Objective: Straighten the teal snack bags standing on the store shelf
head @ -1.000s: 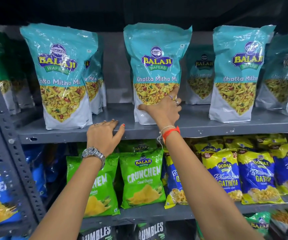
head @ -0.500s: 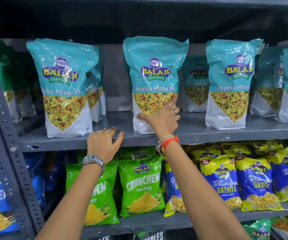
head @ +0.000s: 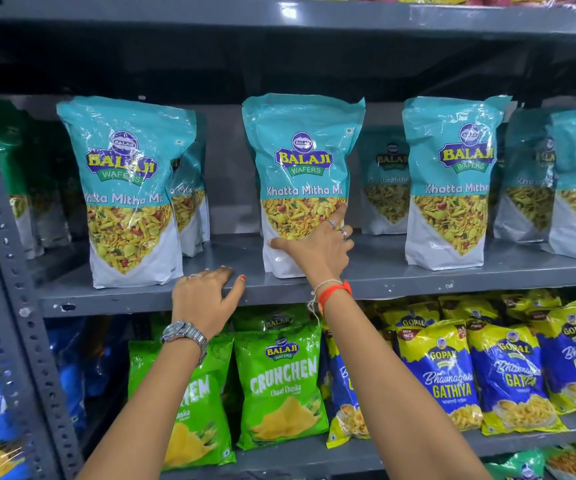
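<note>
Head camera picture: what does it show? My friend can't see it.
A person's right hand holds the bottom of the middle teal bag standing on a grey shelf. The left hand rests on the shelf's edge. More teal bags stand beside it.

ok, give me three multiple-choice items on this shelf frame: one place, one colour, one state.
1. Where does the left hand rest?
A) on a green bag
B) on the front edge of the shelf with the teal bags
C) on the topmost board

2. What colour is the band on the right wrist?
A) red-orange
B) blue
C) green

3. What state is the middle teal bag in?
A) lying flat
B) lifted clear of the board
C) standing upright, with the right hand holding its lower part

Answers:
1 B: its fingers lie on the grey lip.
2 A: a red-orange band sits just below the hand.
3 C: the bag's base sits on the grey board, with the thumb and fingers spanning its front.
</note>
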`<state>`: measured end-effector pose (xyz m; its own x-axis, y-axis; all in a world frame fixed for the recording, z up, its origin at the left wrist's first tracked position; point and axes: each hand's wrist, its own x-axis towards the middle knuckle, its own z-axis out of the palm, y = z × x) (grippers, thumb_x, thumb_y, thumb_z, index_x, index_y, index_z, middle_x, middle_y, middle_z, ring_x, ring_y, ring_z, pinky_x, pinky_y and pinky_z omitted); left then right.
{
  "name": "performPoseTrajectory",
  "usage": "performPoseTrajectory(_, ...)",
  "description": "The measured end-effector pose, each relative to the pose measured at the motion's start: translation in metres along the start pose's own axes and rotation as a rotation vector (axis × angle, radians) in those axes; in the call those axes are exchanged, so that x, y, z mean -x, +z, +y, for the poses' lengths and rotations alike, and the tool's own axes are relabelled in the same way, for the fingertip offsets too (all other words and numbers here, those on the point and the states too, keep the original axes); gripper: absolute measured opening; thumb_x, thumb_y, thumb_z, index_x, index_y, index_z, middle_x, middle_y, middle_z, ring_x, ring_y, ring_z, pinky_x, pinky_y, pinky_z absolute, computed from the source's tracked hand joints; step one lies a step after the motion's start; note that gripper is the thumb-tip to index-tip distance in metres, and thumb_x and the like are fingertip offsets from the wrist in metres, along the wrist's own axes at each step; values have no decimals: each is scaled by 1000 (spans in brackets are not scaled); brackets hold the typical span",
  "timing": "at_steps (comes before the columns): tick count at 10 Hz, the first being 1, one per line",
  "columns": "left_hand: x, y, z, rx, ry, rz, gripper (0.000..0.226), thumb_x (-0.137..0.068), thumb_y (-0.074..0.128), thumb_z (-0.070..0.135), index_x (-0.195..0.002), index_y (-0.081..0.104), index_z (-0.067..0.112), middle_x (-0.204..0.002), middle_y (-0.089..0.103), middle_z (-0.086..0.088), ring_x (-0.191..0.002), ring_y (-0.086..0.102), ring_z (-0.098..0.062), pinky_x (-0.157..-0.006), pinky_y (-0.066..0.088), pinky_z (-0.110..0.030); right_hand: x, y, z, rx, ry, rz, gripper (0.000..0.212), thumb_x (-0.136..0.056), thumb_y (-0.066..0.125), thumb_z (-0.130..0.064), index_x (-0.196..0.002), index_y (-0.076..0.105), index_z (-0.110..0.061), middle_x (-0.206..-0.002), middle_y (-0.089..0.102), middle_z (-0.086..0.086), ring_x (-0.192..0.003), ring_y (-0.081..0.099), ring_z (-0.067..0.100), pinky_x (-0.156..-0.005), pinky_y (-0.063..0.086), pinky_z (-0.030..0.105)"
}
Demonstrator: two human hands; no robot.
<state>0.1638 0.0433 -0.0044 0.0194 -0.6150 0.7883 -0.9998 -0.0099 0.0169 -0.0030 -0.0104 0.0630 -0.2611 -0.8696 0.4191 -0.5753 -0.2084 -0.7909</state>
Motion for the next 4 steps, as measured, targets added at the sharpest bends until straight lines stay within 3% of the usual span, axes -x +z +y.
performPoseTrajectory(3, 1, -2, 1, 10, -10, -27, 57, -82, 29, 52, -94, 71, 15, -90, 75, -9, -81, 68, -30, -65, 47, -34, 3, -2, 0, -5, -6, -11, 145, -48, 85, -62, -151, -5, -13, -144, 31, 21, -129, 37, 40, -94, 45, 50)
performPoseTrajectory(4, 1, -2, 4, 40, -44, -50, 63, -81, 24, 55, -100, 69, 14, -96, 74, -11, -87, 67, -30, -68, 46, -35, 6, -6, -1, -9, -26, -12, 150, -45, 82, -68, -151, -9, -13, -151, 20, 24, -138, 26, 44, -101, 40, 57)
